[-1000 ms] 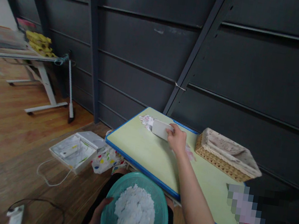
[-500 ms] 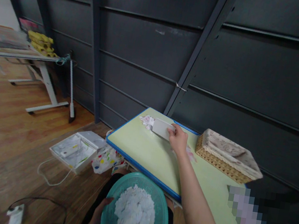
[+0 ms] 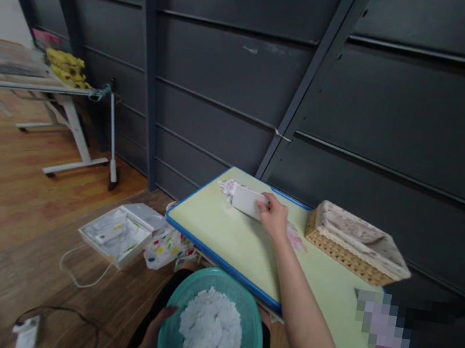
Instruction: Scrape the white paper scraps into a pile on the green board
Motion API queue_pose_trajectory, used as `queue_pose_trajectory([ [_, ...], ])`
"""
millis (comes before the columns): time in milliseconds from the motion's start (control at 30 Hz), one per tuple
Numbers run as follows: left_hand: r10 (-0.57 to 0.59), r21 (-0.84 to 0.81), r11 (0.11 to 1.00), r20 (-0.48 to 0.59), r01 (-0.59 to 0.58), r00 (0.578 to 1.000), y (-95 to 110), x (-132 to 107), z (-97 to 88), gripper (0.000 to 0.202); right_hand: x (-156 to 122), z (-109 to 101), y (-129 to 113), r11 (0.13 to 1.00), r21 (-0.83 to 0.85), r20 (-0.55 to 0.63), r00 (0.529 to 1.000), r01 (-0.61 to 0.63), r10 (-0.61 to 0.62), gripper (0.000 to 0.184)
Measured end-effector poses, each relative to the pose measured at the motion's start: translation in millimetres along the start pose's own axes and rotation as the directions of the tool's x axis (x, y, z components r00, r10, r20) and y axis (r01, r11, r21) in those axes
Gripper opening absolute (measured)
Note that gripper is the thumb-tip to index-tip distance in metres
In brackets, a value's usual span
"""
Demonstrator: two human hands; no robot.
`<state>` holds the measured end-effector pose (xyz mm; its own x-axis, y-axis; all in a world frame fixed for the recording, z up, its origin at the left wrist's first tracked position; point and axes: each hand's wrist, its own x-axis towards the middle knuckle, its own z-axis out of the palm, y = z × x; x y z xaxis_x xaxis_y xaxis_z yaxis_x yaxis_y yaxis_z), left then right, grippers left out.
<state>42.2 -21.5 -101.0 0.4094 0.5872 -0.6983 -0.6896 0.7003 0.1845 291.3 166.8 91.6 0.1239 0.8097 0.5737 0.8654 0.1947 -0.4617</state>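
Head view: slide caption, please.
Left hand gripping teal basket of white scraps; right hand holding flat white piece over pale-green table.

The basin (image 3: 256,319) looks plastic, the scraps (image 3: 211,332) matt and papery, the basket (image 3: 345,255) rough-woven, its lining (image 3: 350,223) cloth.

A rectangular desk (image 3: 216,218) with a smooth pale yellow-green top and a blue rim carries a small, loose heap of white and pinkish flakes (image 3: 226,185), left of the right hand (image 3: 273,214). Just right of the hand spreads a flat pink-and-white patch (image 3: 295,238); farther right sits a rectangular tan woven basket (image 3: 337,252) with patterned cloth lining.
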Motion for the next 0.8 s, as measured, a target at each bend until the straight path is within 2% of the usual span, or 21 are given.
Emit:
queue_pose_trajectory([
  [133, 0.037, 0.034, 0.999, 0.012, -0.038, 0.999, -1.0, 1.9, -0.8, 0.055, 1.7, 1.4, 0.6, 1.000, 0.024, -0.024, 1.000, -0.012, 0.013, 0.032],
  [233, 0.045, 0.032, 0.998, 0.020, -0.046, 0.999, -1.2, 3.6, -1.6, 0.053, 0.8, 6.7, -2.4, 0.999, 0.029, 0.001, 1.000, 0.015, -0.015, 0.033],
  [433, 0.044, 0.008, 0.999, -0.005, -0.044, 0.999, 0.6, -0.3, 0.2, 0.058, -1.3, 2.4, -6.7, 0.993, -0.117, 0.040, 0.999, 0.036, -0.032, 0.031],
  [633, 0.034, 0.020, 0.999, 0.004, -0.034, 0.999, -0.1, -0.2, 0.7, 0.050, -1.6, -6.2, -5.4, 0.979, -0.204, -0.032, 0.999, -0.005, -0.001, 0.033],
  [800, 0.035, -0.014, 0.999, 0.094, -0.033, 0.995, -1.4, 5.2, -6.4, 0.047, -3.1, -5.5, -7.1, 0.980, -0.199, -0.020, 1.000, -0.006, 0.002, 0.031],
])
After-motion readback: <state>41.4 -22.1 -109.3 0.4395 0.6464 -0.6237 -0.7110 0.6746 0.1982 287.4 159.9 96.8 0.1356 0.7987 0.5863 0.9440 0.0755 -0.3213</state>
